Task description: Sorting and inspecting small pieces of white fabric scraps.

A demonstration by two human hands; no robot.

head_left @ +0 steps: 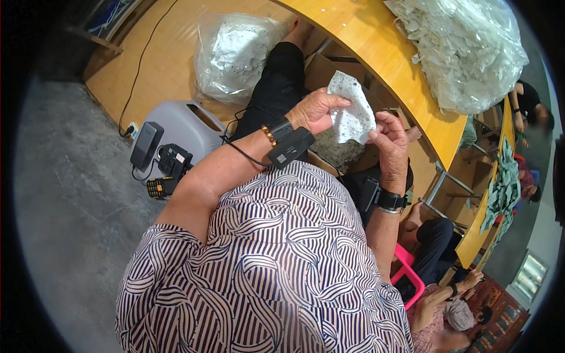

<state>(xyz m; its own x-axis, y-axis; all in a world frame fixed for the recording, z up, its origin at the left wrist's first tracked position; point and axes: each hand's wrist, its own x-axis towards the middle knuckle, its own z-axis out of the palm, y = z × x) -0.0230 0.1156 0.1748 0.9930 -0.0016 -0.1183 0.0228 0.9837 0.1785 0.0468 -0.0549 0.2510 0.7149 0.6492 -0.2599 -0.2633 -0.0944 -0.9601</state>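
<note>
Between my hands hangs a small piece of white cloth (351, 115) with dark speckles. My left hand (315, 110) grips it, the thumb lying over its left side. Thumb and fingers of my right hand (391, 136) pinch the lower right corner. Below the cloth, between my legs, lies a heap of similar speckled pieces (336, 152), partly hidden by my hands and shirt.
A clear plastic bag of speckled pieces (238, 56) stands ahead at left. On the yellow table (365, 35) sits a larger bag of pale pieces (465, 50). A grey plastic stool (176, 126) holds small devices. Co-workers sit at right, near green pieces (500, 188).
</note>
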